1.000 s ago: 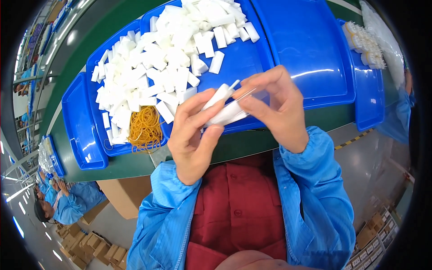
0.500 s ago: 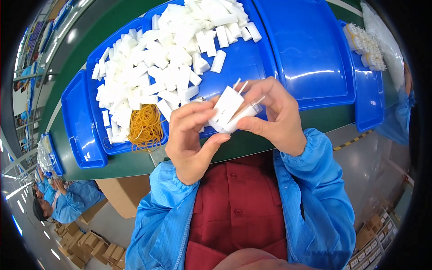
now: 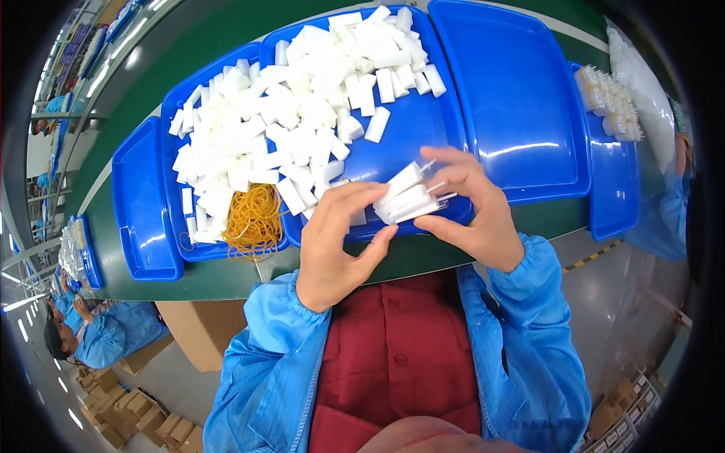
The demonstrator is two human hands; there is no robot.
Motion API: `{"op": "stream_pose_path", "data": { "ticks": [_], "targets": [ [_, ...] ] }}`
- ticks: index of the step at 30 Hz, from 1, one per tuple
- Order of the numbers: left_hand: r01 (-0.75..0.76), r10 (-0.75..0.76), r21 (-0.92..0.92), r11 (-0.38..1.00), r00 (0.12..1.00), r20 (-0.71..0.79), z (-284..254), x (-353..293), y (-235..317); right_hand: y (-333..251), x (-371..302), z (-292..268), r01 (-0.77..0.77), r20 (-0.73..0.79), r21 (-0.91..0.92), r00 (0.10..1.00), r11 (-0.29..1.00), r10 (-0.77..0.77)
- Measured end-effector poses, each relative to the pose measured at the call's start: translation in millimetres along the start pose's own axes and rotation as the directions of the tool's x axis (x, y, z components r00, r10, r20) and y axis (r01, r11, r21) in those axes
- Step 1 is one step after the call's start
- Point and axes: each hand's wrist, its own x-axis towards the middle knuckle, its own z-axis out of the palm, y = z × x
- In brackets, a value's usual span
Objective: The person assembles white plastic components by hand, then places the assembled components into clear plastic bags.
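Between my two hands is a small bunch of white, oblong plastic pieces with thin pins (image 3: 408, 200), lying side by side with the pins toward the right. My left hand (image 3: 332, 249) pinches their left ends between fingers and thumb. At the pin end, my right hand (image 3: 479, 211) curls round them, fingertips at the upper piece and thumb by the lower one. Just beyond, a blue tray (image 3: 415, 128) carries part of a heap of white oblong blocks (image 3: 302, 98). Yellow-brown rubber bands (image 3: 254, 217) lie in a tangle at the heap's near edge.
More blue trays (image 3: 521, 98) stand to the right and a narrow one (image 3: 143, 204) to the left, on a green table (image 3: 219, 281). White bundled parts (image 3: 610, 102) sit at far right beside a clear plastic bag (image 3: 642, 83). Another person in blue (image 3: 121, 332) works at left.
The white pieces have tipped from steeply slanted to nearly sideways, pins now pointing right. My right hand's fingers have spread and moved toward the pin ends. The whole view has shifted slightly.
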Motion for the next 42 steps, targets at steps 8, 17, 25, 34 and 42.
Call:
{"op": "stream_pose_path", "data": {
  "ticks": [8, 17, 25, 34, 42],
  "targets": [
    [-0.18, 0.099, 0.417, 0.891, 0.973, 0.207, -10.0, 7.8, 6.4, 0.2, 26.9, -33.6, -0.143, -0.062, -0.171, 0.989, 0.975, 0.134],
    [-0.251, 0.115, 0.486, 0.837, 0.95, 0.291, -74.9, 50.9, 33.1, 45.7, 172.5, -27.2, 0.139, -0.103, -0.587, 0.964, 0.797, -0.244],
    [-0.332, 0.114, 0.557, 0.761, 0.914, 0.39, -107.5, 144.6, -50.4, 50.0, 176.0, -8.4, 0.186, 0.222, -0.662, 0.974, 0.726, -0.047],
    [-0.35, -0.058, 0.557, 0.753, 0.809, 0.586, -81.1, 212.8, -86.5, 45.7, 184.8, -9.2, 0.069, 0.08, -0.756, 0.997, 0.651, -0.013],
    [-0.351, -0.097, 0.509, 0.786, 0.744, 0.662, -98.0, 196.2, -76.7, 42.0, 153.5, 24.2, 0.18, 0.123, -0.662, 0.984, 0.727, -0.131]
  ]
}}
